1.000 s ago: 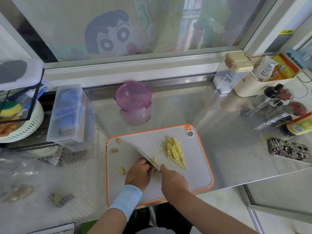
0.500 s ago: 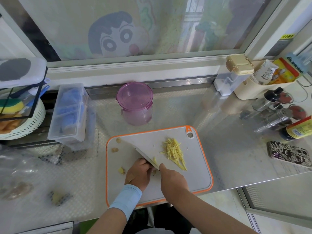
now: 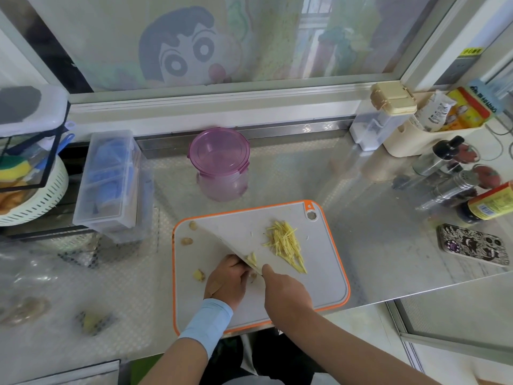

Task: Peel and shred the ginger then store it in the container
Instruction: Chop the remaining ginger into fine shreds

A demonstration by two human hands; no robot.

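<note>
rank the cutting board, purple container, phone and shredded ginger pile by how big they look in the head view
1. cutting board, clearly largest
2. purple container
3. phone, but it lies near the distorted frame edge, so its lead over the next is unsure
4. shredded ginger pile

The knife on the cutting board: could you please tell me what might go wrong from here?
1. The left hand holds a small ginger piece right against the knife blade; a slip could nick a finger.
2. The cutting board seems to lie at the front edge of the counter, so pressure there might shift it.
3. The purple container has its lid on, so the shreds could spill in transfer.
</note>
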